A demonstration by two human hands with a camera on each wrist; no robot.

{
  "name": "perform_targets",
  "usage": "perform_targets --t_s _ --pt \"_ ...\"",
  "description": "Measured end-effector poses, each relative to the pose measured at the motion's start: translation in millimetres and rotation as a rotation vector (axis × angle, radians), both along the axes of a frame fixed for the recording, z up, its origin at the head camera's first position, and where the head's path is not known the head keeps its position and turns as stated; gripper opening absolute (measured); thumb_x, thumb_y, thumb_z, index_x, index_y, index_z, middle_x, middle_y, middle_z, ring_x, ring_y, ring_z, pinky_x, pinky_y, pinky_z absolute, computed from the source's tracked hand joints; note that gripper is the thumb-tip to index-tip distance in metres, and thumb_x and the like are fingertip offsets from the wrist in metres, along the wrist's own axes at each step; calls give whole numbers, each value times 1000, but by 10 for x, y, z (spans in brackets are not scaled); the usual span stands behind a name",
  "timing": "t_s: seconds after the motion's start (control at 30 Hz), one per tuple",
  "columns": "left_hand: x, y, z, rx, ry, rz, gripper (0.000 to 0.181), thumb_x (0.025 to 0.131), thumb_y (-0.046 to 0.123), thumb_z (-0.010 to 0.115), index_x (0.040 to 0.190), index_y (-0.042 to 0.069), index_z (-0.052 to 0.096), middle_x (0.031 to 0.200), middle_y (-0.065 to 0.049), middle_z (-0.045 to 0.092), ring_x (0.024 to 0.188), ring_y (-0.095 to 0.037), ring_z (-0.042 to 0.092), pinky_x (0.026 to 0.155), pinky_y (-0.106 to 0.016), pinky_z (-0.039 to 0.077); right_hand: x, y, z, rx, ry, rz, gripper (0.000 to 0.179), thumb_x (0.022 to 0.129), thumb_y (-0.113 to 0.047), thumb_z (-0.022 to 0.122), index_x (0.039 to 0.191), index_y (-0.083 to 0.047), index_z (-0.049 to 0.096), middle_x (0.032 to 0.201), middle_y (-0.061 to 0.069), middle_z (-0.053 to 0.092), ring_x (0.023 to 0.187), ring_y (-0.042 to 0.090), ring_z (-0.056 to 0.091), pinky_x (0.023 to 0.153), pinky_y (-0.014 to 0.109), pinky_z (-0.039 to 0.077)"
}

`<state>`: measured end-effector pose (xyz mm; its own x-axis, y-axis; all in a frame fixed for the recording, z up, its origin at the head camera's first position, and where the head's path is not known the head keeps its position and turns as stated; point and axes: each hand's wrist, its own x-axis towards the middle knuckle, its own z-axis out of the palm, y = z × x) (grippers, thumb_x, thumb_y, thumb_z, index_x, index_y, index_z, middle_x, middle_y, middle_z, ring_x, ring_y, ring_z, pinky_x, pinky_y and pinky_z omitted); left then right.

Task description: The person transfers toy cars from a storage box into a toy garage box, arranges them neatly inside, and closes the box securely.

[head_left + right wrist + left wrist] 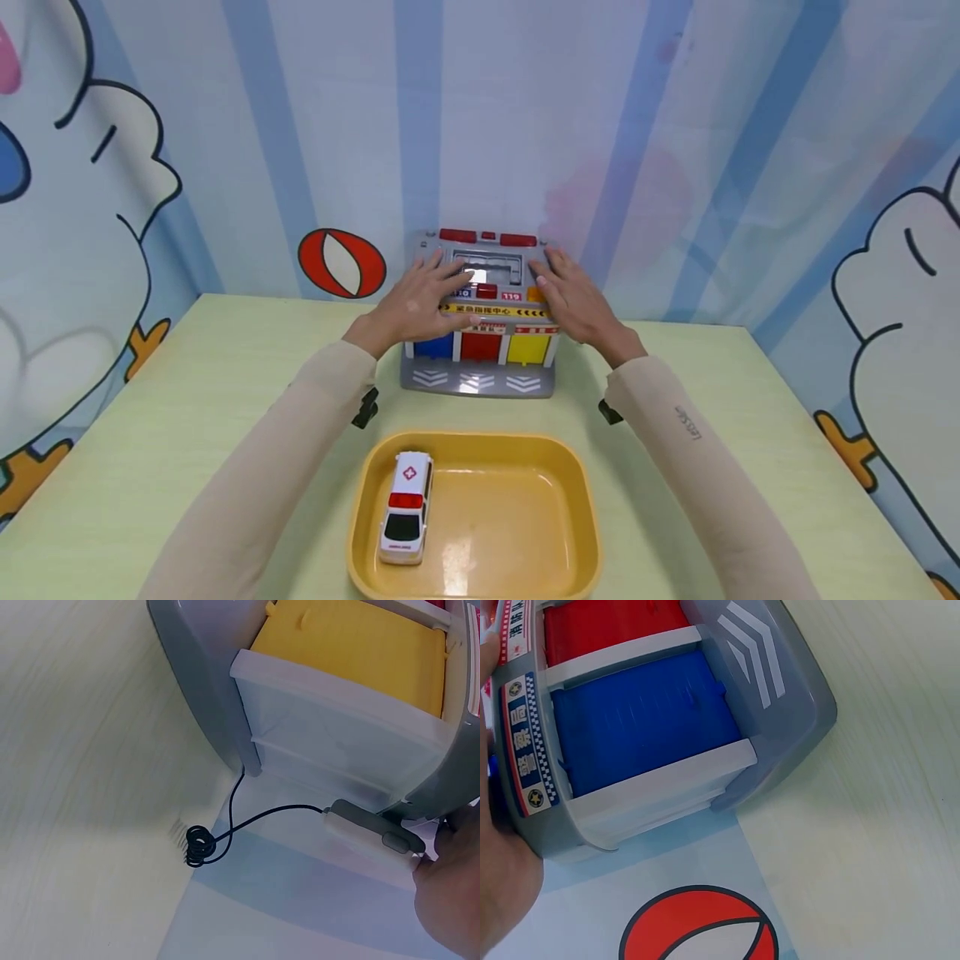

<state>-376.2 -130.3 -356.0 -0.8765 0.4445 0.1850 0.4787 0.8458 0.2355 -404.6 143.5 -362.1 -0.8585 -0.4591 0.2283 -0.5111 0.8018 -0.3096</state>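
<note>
The toy station (497, 312) stands on the surface (225, 379) beyond the yellow tray (502, 533), its coloured doors (480, 347) facing the tray. The left hand (422, 300) and right hand (576, 300) rest at either side of its roof (487, 249), each grip wide, fingers spread and clasping nothing. Steadying it well calls for even, light pressure from both sides, with the corded handset (367, 831) by the right hand kept from snagging

Right hand (454, 889) at right edge touching grey-white toy building (337, 733), yellow door (360, 656), grey handset (371, 825), coiled black cord (200, 844), pale tabletop (90, 750), blue-banded backdrop (292, 881)
</note>
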Motion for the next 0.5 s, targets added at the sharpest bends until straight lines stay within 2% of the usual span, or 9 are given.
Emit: perform_targets --t_s 0.13,0.5 --pt "4 22 -4 -17 -16 25 89 88 65 56 157 15 31 168 -10 19 157 -35 3 127 -52 4 -3 11 -25 0 1 -10 58 108 -40 23 159 -12 23 170 12 4 157 33 2 127 52 5" --pt "10 20 7 4 -33 59 84 86 65 59 152 15 43 169 -9 16 157 -33 2 127 -51 6 -6 -10 -43 -14 18 -3 58 108 -40 23 159 -13 24 170 11 6 157 32 3 127 51 5"
